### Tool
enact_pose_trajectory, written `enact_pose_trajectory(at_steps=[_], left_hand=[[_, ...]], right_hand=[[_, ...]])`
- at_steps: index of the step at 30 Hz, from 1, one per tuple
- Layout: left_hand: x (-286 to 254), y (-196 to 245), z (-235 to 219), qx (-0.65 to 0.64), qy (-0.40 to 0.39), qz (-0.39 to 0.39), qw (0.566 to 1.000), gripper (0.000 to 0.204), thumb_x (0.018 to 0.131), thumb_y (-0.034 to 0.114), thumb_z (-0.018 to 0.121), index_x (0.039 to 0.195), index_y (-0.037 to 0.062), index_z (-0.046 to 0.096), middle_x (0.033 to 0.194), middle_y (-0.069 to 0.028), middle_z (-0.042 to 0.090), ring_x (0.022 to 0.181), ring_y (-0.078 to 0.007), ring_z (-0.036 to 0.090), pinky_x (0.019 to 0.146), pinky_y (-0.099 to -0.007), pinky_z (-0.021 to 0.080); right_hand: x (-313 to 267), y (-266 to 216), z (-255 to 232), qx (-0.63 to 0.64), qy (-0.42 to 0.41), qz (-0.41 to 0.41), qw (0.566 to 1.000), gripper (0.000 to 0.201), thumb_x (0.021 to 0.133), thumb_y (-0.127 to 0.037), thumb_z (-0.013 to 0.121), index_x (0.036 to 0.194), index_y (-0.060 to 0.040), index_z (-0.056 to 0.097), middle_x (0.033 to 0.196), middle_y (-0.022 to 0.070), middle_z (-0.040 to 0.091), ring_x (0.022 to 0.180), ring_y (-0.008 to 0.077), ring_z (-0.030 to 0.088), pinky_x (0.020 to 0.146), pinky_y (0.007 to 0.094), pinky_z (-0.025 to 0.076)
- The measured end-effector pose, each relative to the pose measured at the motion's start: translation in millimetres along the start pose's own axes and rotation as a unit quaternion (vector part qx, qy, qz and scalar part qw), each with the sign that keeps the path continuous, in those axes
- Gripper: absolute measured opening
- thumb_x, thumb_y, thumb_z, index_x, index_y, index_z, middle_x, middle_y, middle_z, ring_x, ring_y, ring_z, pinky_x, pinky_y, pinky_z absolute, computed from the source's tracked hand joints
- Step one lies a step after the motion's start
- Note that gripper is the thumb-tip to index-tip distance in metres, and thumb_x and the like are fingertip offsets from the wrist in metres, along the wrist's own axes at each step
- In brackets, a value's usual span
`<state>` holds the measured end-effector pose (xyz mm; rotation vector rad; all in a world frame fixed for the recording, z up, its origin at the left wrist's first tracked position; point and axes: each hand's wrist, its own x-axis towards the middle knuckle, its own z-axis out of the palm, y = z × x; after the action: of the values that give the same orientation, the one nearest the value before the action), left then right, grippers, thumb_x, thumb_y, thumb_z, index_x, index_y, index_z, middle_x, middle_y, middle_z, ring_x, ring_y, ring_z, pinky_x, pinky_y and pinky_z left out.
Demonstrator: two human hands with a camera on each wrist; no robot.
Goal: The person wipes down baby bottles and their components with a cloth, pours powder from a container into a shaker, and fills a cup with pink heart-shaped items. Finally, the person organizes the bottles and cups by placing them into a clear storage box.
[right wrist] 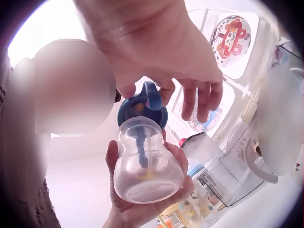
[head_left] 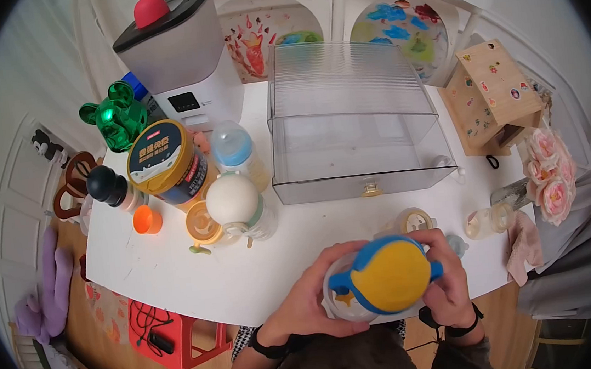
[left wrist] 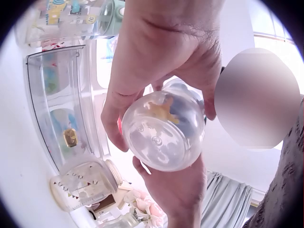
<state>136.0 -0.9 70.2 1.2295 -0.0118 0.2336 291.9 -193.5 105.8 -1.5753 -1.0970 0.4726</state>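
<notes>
A sippy cup [head_left: 394, 274] with a blue and yellow lid, two blue handles and a clear body is held over the table's near edge. My left hand [head_left: 303, 303] grips its clear body [right wrist: 147, 178] from the side. With thumb and forefinger, my right hand [head_left: 452, 285] pinches the blue lid [right wrist: 151, 107] at a handle, its other fingers reaching out past it. In the right wrist view the lid is right at the body's rim, and a straw hangs inside. A yellow figure [left wrist: 162, 111] shows on the body in the left wrist view.
Behind the hands stands a clear drawer box [head_left: 355, 143]. To the left are a baby bottle [head_left: 233, 148], a gold-lidded tub [head_left: 165, 158], an orange cup [head_left: 146, 219] and a grey-white dispenser [head_left: 192, 66]. Small jars [head_left: 483, 223], pink flowers [head_left: 550, 170] and a wooden house [head_left: 496, 87] stand right.
</notes>
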Motion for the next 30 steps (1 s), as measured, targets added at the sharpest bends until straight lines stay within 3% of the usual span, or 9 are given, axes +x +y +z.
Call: enact_pose_trajectory(at_steps=[2,3,7,8,9,16,18,22,30], left_hand=[[5,5,-6,0.07,-0.039,0.018,0.997,0.096,0.069,0.012,0.091,0.15,0.0087,0.039,0.139,-0.0108,0.052,0.132,-0.0253,0.052,0.111,-0.0389,0.041],[6,6,-8,0.136,-0.081,0.036,0.987,0.094,0.068,0.013,0.09,0.148,0.0087,0.041,0.138,-0.0108,0.053,0.131,-0.0259,0.053,0.11,-0.039,0.042],[8,2,-2,0.145,-0.052,-0.013,0.988,0.096,0.061,0.013,0.094,0.144,0.01,0.046,0.14,-0.0118,0.051,0.132,-0.027,0.052,0.11,-0.0388,0.041],[8,4,0,0.155,-0.036,-0.024,0.987,0.092,0.065,0.015,0.092,0.145,0.0107,0.045,0.138,-0.0128,0.053,0.13,-0.0287,0.054,0.108,-0.0393,0.043],[7,6,1,0.165,-0.018,-0.037,0.985,0.088,0.07,0.018,0.09,0.145,0.0114,0.045,0.137,-0.0137,0.056,0.128,-0.0304,0.057,0.106,-0.0399,0.046],[0,17,2,0.186,0.043,-0.126,0.973,0.088,0.069,0.02,0.092,0.143,0.0085,0.045,0.127,-0.013,0.067,0.119,-0.0279,0.065,0.102,-0.0388,0.049],[-3,12,-3,0.147,0.022,-0.146,0.978,0.088,0.071,0.023,0.092,0.143,0.0059,0.043,0.125,-0.0121,0.068,0.118,-0.0268,0.065,0.103,-0.0381,0.049],[-2,17,-6,0.133,-0.012,-0.145,0.98,0.086,0.077,0.027,0.088,0.145,0.0043,0.04,0.124,-0.0141,0.067,0.114,-0.0282,0.066,0.101,-0.0382,0.048],[1,13,-6,0.11,0.003,-0.129,0.986,0.081,0.076,0.031,0.088,0.142,0.0068,0.047,0.121,-0.0106,0.068,0.111,-0.0259,0.067,0.099,-0.0365,0.051]], right_hand=[[0,8,-3,-0.046,-0.001,-0.043,0.998,0.065,0.078,-0.054,0.083,0.099,0.0003,0.054,0.129,0.0234,0.056,0.113,0.0339,0.059,0.099,0.0422,0.046],[-2,10,3,0.06,0.042,-0.012,0.997,0.073,0.066,-0.051,0.092,0.106,-0.0007,0.058,0.13,0.0242,0.056,0.113,0.034,0.061,0.1,0.0433,0.046],[2,-15,19,0.245,0.113,0.056,0.961,0.082,0.059,-0.041,0.097,0.119,-0.0005,0.06,0.126,0.0224,0.059,0.11,0.0336,0.063,0.097,0.0426,0.049],[6,-17,12,0.048,0.05,-0.022,0.997,0.088,0.056,-0.038,0.099,0.124,0.0002,0.059,0.124,0.0213,0.061,0.109,0.0331,0.064,0.095,0.0418,0.051],[9,-19,8,-0.151,-0.014,-0.102,0.983,0.094,0.053,-0.035,0.1,0.13,0.0009,0.058,0.122,0.0201,0.062,0.108,0.0326,0.065,0.092,0.0409,0.053],[11,-3,9,-0.147,-0.051,-0.067,0.986,0.096,0.051,-0.028,0.1,0.131,0.001,0.056,0.121,0.0191,0.062,0.108,0.0322,0.064,0.092,0.0399,0.054],[4,13,15,-0.041,0.037,-0.118,0.991,0.101,0.05,-0.029,0.1,0.133,0.0008,0.05,0.124,0.0192,0.058,0.11,0.0307,0.06,0.096,0.0408,0.05],[-6,23,27,0.08,0.14,-0.051,0.986,0.111,0.051,-0.036,0.098,0.138,0.0014,0.04,0.131,0.0201,0.05,0.116,0.0293,0.055,0.099,0.0417,0.046],[-1,11,44,0.131,0.23,0.034,0.964,0.119,0.06,-0.064,0.091,0.142,0.0004,0.035,0.137,0.0191,0.047,0.126,0.032,0.051,0.105,0.0431,0.044]])
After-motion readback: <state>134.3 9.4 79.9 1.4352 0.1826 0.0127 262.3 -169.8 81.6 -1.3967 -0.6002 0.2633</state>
